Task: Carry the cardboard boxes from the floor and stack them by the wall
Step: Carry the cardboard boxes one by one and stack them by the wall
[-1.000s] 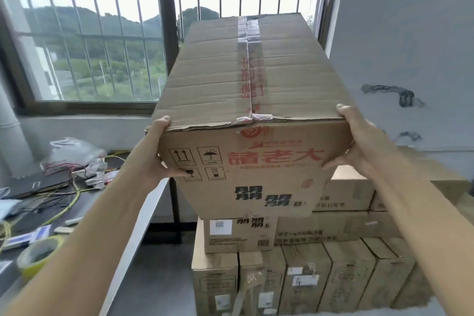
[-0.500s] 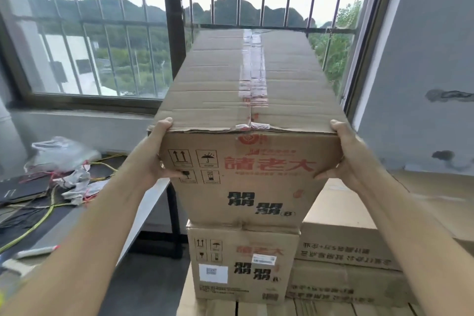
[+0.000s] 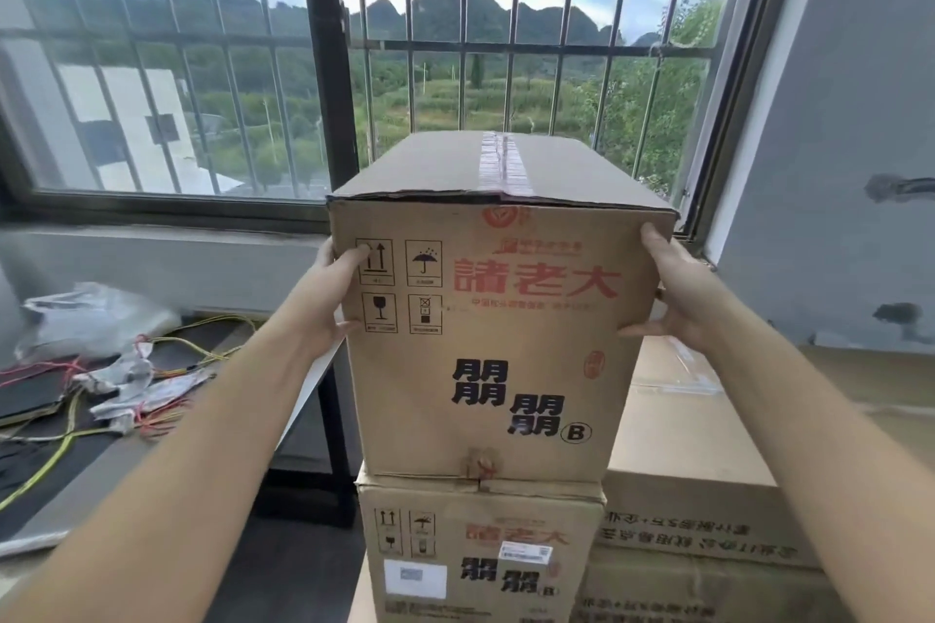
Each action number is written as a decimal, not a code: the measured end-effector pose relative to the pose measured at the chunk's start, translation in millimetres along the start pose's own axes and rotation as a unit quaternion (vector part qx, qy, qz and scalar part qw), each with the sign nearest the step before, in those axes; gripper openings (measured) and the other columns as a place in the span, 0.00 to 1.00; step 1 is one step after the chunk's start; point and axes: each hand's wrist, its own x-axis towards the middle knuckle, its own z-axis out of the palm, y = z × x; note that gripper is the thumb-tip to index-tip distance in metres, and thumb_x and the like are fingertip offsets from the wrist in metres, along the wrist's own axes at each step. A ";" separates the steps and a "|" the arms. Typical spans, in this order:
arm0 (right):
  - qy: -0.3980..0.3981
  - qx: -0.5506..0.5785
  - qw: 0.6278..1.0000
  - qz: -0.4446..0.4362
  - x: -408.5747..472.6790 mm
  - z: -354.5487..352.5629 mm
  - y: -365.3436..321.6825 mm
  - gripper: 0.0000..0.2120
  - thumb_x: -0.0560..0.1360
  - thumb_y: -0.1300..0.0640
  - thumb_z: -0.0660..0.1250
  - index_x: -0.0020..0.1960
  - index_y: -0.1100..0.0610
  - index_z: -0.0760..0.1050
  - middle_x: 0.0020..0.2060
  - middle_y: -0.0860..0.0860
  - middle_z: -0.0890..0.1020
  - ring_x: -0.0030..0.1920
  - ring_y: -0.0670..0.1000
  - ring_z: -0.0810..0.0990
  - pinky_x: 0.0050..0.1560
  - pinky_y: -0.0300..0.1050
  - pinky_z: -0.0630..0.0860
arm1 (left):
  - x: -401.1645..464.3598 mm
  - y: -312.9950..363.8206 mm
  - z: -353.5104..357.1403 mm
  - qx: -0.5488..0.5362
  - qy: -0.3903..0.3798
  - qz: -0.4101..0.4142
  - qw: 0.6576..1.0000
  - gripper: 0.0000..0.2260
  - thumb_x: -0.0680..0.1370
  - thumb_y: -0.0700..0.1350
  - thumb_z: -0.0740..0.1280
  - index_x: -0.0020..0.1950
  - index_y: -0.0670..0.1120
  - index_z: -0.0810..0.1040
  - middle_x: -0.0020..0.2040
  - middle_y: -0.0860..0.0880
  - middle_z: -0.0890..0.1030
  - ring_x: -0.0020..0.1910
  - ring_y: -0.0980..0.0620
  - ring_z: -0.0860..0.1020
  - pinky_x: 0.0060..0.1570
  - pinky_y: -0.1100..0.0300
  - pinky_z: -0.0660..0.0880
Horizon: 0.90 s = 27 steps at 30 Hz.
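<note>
With the left hand (image 3: 324, 304) and right hand (image 3: 678, 293) clasping the top cardboard box (image 3: 485, 349) by its side edges, fingers wrapped round them, square it flush over the matching box (image 3: 480, 556) beneath before letting go.

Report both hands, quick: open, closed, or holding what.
Left hand: holding the top box at its left edge, thumb across the front.
Right hand: holding the same box at its right edge.

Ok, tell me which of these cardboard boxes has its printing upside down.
The wide box right of the stack, lower than the held box: its black text reads inverted. The two stacked boxes' lettering is upright.
</note>
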 end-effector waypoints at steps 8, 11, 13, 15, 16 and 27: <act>0.008 0.011 1.000 -0.019 8.3 12.6 5.4 0.23 0.75 0.36 0.60 0.68 0.41 0.64 0.60 0.43 0.74 0.58 0.53 0.74 0.32 0.61 0.80 | 13.3 1.9 -13.0 0.005 0.020 -0.008 1.000 0.15 0.79 0.51 0.60 0.66 0.58 0.70 0.56 0.53 0.78 0.58 0.51 0.73 0.52 0.42 0.73; 0.000 0.022 0.999 -0.028 7.4 19.2 10.1 0.20 0.78 0.39 0.60 0.68 0.41 0.65 0.58 0.42 0.75 0.55 0.53 0.75 0.34 0.61 0.80 | 12.7 -0.8 -18.8 -0.001 0.015 -0.003 1.000 0.15 0.79 0.51 0.61 0.66 0.58 0.70 0.57 0.53 0.78 0.59 0.51 0.74 0.50 0.44 0.74; -0.003 0.036 0.998 -0.042 3.6 19.1 16.6 0.19 0.79 0.43 0.60 0.68 0.41 0.64 0.55 0.41 0.76 0.51 0.48 0.76 0.40 0.63 0.80 | 7.9 -4.6 -21.6 -0.012 0.017 0.014 1.000 0.14 0.79 0.51 0.62 0.65 0.56 0.72 0.55 0.54 0.80 0.58 0.53 0.75 0.44 0.49 0.75; 0.019 0.042 0.996 -0.071 -4.1 14.9 24.9 0.24 0.79 0.46 0.61 0.73 0.44 0.60 0.56 0.42 0.75 0.47 0.42 0.75 0.50 0.64 0.78 | -0.2 -10.6 -23.4 -0.019 0.037 0.047 0.998 0.16 0.79 0.51 0.64 0.67 0.54 0.71 0.57 0.53 0.79 0.58 0.54 0.76 0.42 0.52 0.76; 0.038 0.030 0.995 -0.091 -11.0 12.2 29.9 0.26 0.79 0.48 0.62 0.75 0.46 0.59 0.59 0.43 0.75 0.46 0.39 0.75 0.52 0.61 0.78 | -5.9 -14.3 -24.7 -0.016 0.054 0.068 0.996 0.17 0.79 0.50 0.64 0.68 0.52 0.71 0.60 0.52 0.77 0.59 0.53 0.75 0.45 0.53 0.76; 0.009 -0.058 0.984 -0.167 -215.5 11.7 158.0 0.20 0.72 0.40 0.61 0.63 0.42 0.72 0.52 0.44 0.83 0.54 0.45 0.82 0.49 0.40 0.80 | -152.2 -97.7 -90.9 0.036 -0.105 0.146 0.983 0.10 0.81 0.42 0.60 0.59 0.51 0.77 0.49 0.48 0.84 0.50 0.51 0.82 0.47 0.60 0.79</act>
